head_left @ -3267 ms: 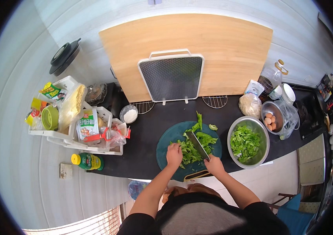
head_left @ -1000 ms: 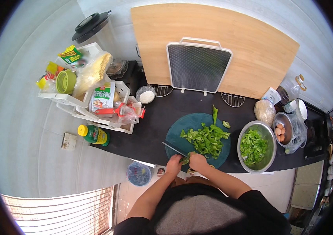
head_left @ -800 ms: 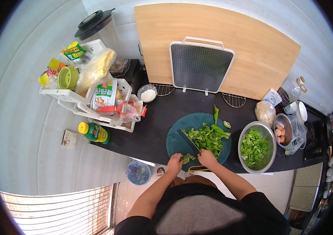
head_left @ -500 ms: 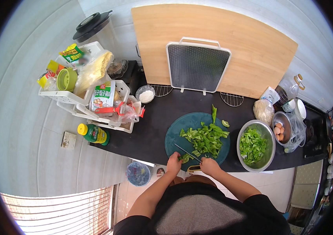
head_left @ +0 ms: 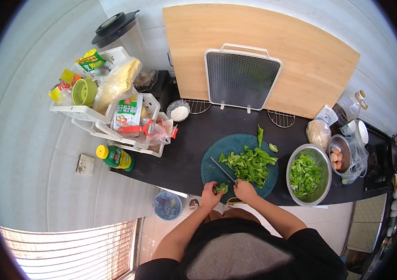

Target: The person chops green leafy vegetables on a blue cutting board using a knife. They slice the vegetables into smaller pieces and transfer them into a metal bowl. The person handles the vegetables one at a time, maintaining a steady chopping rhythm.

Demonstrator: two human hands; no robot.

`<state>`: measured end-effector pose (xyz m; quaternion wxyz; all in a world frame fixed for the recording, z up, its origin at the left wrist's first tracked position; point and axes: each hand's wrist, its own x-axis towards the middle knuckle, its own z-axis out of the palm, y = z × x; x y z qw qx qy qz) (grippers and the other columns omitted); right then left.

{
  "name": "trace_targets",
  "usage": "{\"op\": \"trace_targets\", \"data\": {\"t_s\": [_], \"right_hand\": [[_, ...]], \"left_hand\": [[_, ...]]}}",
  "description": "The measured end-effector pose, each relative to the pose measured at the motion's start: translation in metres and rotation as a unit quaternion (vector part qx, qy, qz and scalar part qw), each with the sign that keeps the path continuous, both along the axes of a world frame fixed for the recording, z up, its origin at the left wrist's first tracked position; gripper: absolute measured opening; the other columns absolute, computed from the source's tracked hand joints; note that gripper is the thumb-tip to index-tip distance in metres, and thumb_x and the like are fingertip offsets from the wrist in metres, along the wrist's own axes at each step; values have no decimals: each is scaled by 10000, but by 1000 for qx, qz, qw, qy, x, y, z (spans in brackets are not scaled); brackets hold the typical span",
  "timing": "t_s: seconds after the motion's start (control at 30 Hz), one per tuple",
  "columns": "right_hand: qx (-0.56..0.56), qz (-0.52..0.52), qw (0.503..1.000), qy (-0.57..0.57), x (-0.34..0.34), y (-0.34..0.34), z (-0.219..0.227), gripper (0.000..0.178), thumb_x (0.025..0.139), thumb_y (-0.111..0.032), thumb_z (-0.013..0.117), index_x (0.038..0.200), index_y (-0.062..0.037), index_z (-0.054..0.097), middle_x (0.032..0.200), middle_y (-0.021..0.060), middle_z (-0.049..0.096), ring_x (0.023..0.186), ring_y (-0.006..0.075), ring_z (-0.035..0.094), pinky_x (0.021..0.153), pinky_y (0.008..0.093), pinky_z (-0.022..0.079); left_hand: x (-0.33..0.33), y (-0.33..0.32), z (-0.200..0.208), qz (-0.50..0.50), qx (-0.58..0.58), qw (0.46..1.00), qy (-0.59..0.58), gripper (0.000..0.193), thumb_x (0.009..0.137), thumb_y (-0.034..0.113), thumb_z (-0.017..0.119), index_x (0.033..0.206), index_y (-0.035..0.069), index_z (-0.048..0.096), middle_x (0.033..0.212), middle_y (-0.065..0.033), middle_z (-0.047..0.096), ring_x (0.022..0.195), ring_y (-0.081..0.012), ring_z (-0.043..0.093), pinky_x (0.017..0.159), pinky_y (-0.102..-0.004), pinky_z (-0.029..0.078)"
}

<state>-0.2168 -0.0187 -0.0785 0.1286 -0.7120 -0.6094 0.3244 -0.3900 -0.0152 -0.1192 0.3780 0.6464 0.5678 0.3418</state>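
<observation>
My right hand (head_left: 244, 190) is closed on the handle of a knife (head_left: 223, 171), whose blade points up and left over the round dark green cutting board (head_left: 211, 154). Beside it, at the board's near left edge, my left hand (head_left: 211, 195) grips a piece of green pepper (head_left: 221, 188). The blade is apart from that piece. A heap of cut green pepper (head_left: 250, 165) covers the right half of the board. One long strip (head_left: 260, 135) sticks out past the far rim, and a small end piece (head_left: 273, 148) lies by the right rim.
Right of the board stands a steel bowl (head_left: 327, 179) of cut greens (head_left: 305, 175), then a smaller bowl with brown eggs (head_left: 335, 157). At the left are white baskets (head_left: 79, 112) of packets, a yellow-capped green bottle (head_left: 115, 157) and a bowl of white powder (head_left: 179, 112).
The knife has lifted away from the pepper piece, and its blade has swung to point farther from me. My left hand now holds that piece nearer the right hand. The view has shifted slightly.
</observation>
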Motion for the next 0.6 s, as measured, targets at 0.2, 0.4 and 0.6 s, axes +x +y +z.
{"op": "trace_targets", "data": {"t_s": [0.2,0.4,0.6], "right_hand": [[-14,38,999,-13,12,-22,31,207,802,-203,546,818,3,559,734,225,609,712,406,588,664,480,473],[-68,81,993,-53,9,-33,27,173,784,-142,502,811,21,552,719,243,605,720,406,598,662,478,482],[-68,118,988,-78,-6,-26,4,172,718,-81,498,810,46,569,732,255,611,729,386,619,668,469,493]], "left_hand": [[-6,-1,-3,20,-60,998,-25,292,660,0,697,908,6,542,850,-113,539,610,-207,537,569,-292,463],[2,3,-7,30,-28,999,-21,218,653,-34,672,810,10,527,791,-133,525,620,-243,542,569,-329,455],[3,1,-29,20,33,999,10,220,635,-34,678,780,-1,516,727,-115,527,608,-236,549,567,-317,458]]}}
